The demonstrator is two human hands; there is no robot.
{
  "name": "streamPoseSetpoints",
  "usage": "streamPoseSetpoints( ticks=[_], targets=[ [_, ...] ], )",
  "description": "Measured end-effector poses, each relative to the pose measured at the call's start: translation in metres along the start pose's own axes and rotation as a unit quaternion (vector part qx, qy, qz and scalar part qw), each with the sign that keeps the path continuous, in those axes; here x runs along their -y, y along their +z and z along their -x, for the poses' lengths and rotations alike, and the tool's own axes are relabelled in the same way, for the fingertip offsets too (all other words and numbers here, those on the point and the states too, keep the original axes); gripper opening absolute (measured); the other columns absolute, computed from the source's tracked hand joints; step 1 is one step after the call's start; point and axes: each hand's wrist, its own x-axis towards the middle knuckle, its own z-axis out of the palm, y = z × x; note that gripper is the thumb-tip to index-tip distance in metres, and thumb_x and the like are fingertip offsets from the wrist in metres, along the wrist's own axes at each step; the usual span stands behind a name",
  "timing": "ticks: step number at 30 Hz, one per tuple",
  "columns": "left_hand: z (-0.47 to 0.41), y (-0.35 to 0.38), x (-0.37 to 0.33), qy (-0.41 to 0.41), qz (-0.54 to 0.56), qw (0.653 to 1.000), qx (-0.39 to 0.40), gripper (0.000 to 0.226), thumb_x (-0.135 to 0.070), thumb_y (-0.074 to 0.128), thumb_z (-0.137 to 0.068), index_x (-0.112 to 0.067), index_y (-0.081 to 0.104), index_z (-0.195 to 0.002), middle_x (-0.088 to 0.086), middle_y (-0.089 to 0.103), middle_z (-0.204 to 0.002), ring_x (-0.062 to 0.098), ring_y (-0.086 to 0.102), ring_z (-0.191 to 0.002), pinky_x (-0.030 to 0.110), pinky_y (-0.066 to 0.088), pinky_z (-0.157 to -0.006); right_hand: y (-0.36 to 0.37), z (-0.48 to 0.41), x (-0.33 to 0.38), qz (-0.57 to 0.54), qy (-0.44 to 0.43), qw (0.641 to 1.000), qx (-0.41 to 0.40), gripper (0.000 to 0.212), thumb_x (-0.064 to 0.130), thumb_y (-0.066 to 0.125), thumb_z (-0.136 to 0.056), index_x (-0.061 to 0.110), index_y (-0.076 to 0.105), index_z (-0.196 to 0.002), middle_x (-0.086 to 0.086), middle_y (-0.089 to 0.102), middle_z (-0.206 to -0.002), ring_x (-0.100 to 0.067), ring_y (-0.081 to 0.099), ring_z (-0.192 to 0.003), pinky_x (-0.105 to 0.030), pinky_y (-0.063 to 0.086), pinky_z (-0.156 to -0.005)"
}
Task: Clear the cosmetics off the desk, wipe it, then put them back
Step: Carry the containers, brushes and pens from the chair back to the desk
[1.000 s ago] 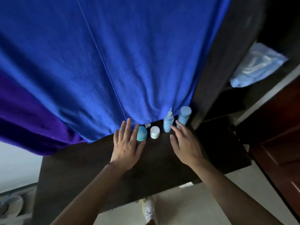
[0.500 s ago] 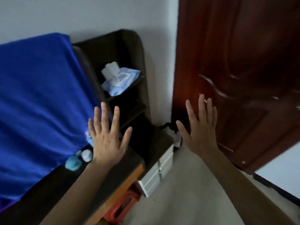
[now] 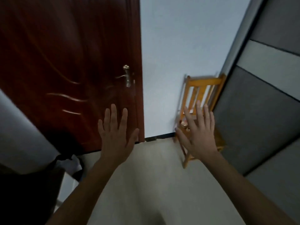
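My left hand (image 3: pixel 116 135) and my right hand (image 3: pixel 198 132) are both raised in front of me with fingers straight and spread, holding nothing. The view faces away from the desk; only a dark corner of the desk (image 3: pixel 29 189) shows at the lower left. No cosmetics lie in view. My right hand is in front of a small orange wooden chair (image 3: pixel 203 88), whose seat carries a few small blurred items (image 3: pixel 185 125).
A dark red door (image 3: pixel 69 62) with a brass handle (image 3: pixel 127 76) fills the upper left. A pale wall (image 3: pixel 178 46) stands beside it. Grey panelled wardrobe fronts (image 3: pixel 263 103) run along the right. Beige floor (image 3: pixel 154 176) stretches below my arms.
The view has swung right, from the desk with the blue cosmetics, past the door, to the chair and wardrobe. Both hands stayed raised, spread and empty.
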Motion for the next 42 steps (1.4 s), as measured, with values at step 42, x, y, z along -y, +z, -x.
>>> streamPoseSetpoints(
  ticks=[42],
  targets=[
    [-0.364, 0.465, -0.227, 0.052, 0.125, 0.948, 0.287, 0.086, -0.079, 0.003, -0.086, -0.029, -0.001, -0.156, 0.003, -0.017, -0.164, 0.021, -0.013, -0.152, 0.051, 0.012, -0.123, 0.285, -0.169, -0.45, -0.094, 0.263, 0.931, 0.234, 0.086, 0.062, 0.047, -0.094, 0.028, 0.005, -0.16, -0.004, 0.003, -0.168, -0.026, 0.004, -0.155, -0.054, 0.022, -0.12]
  ],
)
